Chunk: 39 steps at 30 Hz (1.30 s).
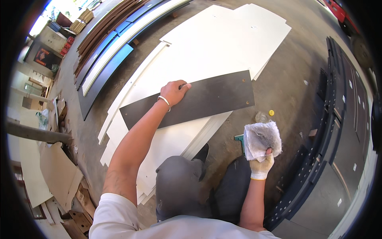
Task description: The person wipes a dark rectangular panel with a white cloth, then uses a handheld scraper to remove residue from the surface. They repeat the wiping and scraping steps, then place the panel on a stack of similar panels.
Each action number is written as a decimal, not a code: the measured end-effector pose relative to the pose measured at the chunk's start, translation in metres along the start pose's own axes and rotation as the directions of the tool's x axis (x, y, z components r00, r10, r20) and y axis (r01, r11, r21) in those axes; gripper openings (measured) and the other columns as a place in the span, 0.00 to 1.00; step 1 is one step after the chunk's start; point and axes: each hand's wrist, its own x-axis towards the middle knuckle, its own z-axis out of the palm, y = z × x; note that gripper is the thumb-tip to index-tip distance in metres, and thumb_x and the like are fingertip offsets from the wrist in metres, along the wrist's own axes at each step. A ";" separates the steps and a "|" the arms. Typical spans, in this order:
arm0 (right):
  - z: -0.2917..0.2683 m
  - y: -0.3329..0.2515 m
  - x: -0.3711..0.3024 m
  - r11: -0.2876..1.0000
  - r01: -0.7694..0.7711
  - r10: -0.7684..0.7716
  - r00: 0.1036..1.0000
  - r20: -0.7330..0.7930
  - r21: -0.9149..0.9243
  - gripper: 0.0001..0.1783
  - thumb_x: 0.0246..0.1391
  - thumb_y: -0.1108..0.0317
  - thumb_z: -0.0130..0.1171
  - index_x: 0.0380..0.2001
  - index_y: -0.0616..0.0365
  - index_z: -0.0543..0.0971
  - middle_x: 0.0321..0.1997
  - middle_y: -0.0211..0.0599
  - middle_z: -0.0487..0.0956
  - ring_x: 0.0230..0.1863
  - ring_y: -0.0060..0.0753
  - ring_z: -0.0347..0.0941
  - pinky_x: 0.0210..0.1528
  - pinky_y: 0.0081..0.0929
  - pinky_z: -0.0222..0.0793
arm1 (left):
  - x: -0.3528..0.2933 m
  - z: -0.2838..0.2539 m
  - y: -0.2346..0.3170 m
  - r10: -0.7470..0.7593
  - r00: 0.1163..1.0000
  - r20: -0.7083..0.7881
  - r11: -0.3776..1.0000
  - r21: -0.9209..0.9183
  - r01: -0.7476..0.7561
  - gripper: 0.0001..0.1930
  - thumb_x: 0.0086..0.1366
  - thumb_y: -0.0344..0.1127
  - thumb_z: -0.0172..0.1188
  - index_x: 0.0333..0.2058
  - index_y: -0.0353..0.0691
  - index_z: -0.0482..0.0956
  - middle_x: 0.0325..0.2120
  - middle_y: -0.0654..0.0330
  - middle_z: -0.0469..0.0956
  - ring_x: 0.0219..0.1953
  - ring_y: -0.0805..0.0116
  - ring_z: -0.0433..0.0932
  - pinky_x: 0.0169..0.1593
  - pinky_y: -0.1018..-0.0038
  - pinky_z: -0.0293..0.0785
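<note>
A long dark board (211,95) with small holes near its right end lies across a pile of white panels (223,44). At its far edge, left of the middle, my bare left hand (175,92) is closed on the board; a bracelet circles that wrist. My right hand (262,164) wears a pale knit glove. It grips a folded white cloth (262,139) smudged with grey, held to the right of the board and apart from it. The cloth partly hides a green tool (240,138). The right fingers are mostly hidden behind the cloth.
A clear container (261,116) and a yellow cap (271,112) are on the floor beyond the cloth. Stacked dark panels (326,191) line the right side. Blue, white and brown boards (107,59) lie at far left. Cardboard sheets (59,171) lean at left.
</note>
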 end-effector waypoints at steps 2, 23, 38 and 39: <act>0.003 -0.006 0.007 0.996 0.092 -0.092 0.994 -0.055 -0.003 0.42 0.62 0.57 0.71 0.74 0.54 0.67 0.75 0.46 0.69 0.75 0.57 0.65 0.76 0.61 0.64 | 0.009 0.017 -0.010 0.062 0.998 0.013 0.998 0.023 -0.062 0.15 0.70 0.48 0.66 0.45 0.45 0.90 0.43 0.53 0.88 0.50 0.50 0.84 0.55 0.59 0.78; 0.091 0.103 0.173 -0.757 0.373 -0.051 0.784 0.619 -0.536 0.30 0.75 0.51 0.41 0.69 0.55 0.75 0.75 0.41 0.73 0.80 0.42 0.60 0.85 0.41 0.40 | -0.110 0.051 -0.128 0.048 0.991 -0.127 0.911 0.411 0.008 0.35 0.75 0.40 0.47 0.78 0.39 0.56 0.80 0.52 0.51 0.83 0.52 0.44 0.81 0.47 0.35; 0.115 0.071 0.170 -0.673 0.276 -0.081 0.895 0.438 -0.687 0.29 0.67 0.56 0.53 0.65 0.59 0.79 0.71 0.47 0.76 0.81 0.48 0.57 0.86 0.50 0.37 | -0.108 0.049 -0.125 0.072 0.991 -0.116 0.901 0.433 -0.015 0.38 0.71 0.39 0.51 0.77 0.36 0.55 0.78 0.47 0.54 0.81 0.46 0.47 0.79 0.40 0.37; 0.117 0.068 0.163 -0.741 0.257 -0.078 0.885 0.460 -0.621 0.29 0.69 0.56 0.51 0.66 0.61 0.78 0.73 0.47 0.74 0.81 0.49 0.56 0.85 0.50 0.36 | -0.107 0.049 -0.125 0.086 0.988 -0.130 0.903 0.429 -0.023 0.38 0.71 0.39 0.51 0.77 0.35 0.55 0.78 0.47 0.55 0.81 0.46 0.47 0.79 0.40 0.37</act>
